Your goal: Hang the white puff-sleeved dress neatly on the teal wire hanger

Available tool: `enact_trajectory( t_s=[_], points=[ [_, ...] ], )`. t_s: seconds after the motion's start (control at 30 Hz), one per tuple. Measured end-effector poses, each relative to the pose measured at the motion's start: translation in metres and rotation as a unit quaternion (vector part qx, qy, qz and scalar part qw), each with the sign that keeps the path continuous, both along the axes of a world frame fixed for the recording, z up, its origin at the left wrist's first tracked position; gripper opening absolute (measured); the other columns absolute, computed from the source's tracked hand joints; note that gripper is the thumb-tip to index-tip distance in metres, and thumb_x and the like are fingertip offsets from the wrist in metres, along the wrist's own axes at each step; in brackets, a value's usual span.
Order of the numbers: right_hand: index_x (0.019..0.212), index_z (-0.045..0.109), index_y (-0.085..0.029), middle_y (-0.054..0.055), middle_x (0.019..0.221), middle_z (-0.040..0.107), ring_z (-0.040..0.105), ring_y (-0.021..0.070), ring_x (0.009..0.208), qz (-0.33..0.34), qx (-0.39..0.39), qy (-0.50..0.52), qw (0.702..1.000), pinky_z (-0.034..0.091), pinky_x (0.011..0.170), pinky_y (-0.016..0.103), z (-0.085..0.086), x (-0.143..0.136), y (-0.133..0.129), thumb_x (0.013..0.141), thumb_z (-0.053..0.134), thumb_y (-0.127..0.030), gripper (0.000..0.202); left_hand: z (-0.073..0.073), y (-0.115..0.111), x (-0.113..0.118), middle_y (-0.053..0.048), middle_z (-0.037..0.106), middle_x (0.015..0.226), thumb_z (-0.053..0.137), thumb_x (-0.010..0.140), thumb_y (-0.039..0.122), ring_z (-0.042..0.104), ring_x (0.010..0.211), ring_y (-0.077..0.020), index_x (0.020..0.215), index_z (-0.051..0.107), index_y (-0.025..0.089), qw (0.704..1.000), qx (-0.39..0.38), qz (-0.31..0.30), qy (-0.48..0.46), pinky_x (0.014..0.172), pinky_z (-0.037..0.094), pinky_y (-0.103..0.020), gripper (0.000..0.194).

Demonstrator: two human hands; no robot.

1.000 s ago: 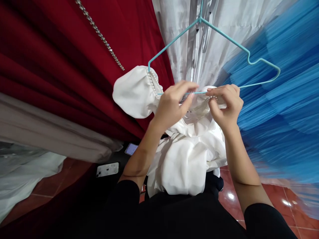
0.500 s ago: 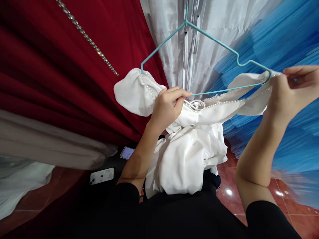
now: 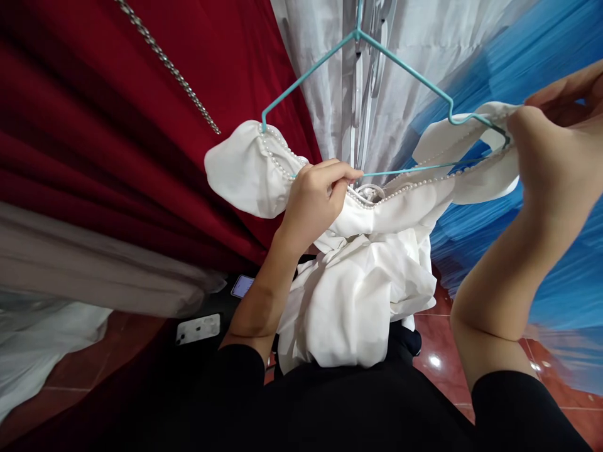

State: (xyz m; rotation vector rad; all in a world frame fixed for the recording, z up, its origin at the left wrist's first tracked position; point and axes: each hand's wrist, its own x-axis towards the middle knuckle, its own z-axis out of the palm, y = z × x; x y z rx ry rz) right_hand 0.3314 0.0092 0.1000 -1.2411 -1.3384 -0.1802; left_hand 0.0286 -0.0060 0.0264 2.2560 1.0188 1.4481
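Observation:
A white dress (image 3: 348,301) with pearl-trimmed edges hangs from a thin teal hanger (image 3: 405,66), its skirt bunched over my lap. Both ends of the hanger sit inside the puffed sleeves. My left hand (image 3: 320,194) is closed on the hanger's lower bar and the dress's neckline, near the middle. At the right, my right hand (image 3: 560,138) pinches the top of the right sleeve, just beyond the hanger's end. A white loop of ribbon lies inside the neckline, beside my left fingers.
Red fabric (image 3: 188,157) with a beaded strand (image 3: 169,66) hangs at the left, white cloth (image 3: 315,63) behind, and blue tulle (image 3: 509,69) at the right. Two phones, one white (image 3: 198,329) and one with a lit screen (image 3: 242,286), lie on a black surface at lower left.
My right hand has moved up and slightly right, lifting the right sleeve and spreading its opening. My left hand keeps its hold in nearly the same place.

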Motion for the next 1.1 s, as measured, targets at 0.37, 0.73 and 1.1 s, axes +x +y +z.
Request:
enact_trajectory(
  t_s=[0.37, 0.73, 1.1],
  points=[
    [0.076, 0.061, -0.023, -0.004, 0.073, 0.064, 0.056, 0.0095, 0.062, 0.131, 0.075, 0.012, 0.989, 0.038, 0.056, 0.027, -0.002, -0.053, 0.011, 0.065, 0.067, 0.007, 0.032, 0.000, -0.002, 0.004, -0.003, 0.082, 0.103, 0.055, 0.103, 0.007, 0.077, 0.098, -0.0216, 0.102, 0.079, 0.022, 0.999, -0.013, 0.016, 0.031, 0.092, 0.057, -0.037, 0.028],
    [0.124, 0.069, -0.026, 0.006, 0.115, 0.078, 0.073, 0.0230, 0.100, 0.255, 0.012, -0.192, 0.948, 0.057, 0.087, 0.040, -0.062, -0.099, -0.013, 0.098, 0.066, -0.025, 0.026, -0.003, -0.002, 0.000, -0.002, 0.083, 0.112, 0.054, 0.103, 0.004, 0.077, 0.104, -0.0224, 0.108, 0.077, 0.023, 0.997, 0.014, 0.046, 0.066, 0.096, 0.047, -0.039, 0.030],
    [0.123, 0.072, -0.031, 0.001, 0.108, 0.083, 0.072, 0.0230, 0.093, 0.180, 0.055, -0.185, 0.965, 0.047, 0.094, 0.044, -0.117, -0.122, 0.000, 0.105, 0.056, -0.020, 0.027, -0.026, 0.011, -0.034, -0.009, 0.067, 0.133, 0.068, 0.110, 0.038, 0.063, 0.130, -0.0289, 0.120, 0.066, 0.027, 0.895, 0.263, 0.355, -0.071, 0.114, 0.053, -0.056, 0.016]
  ],
)
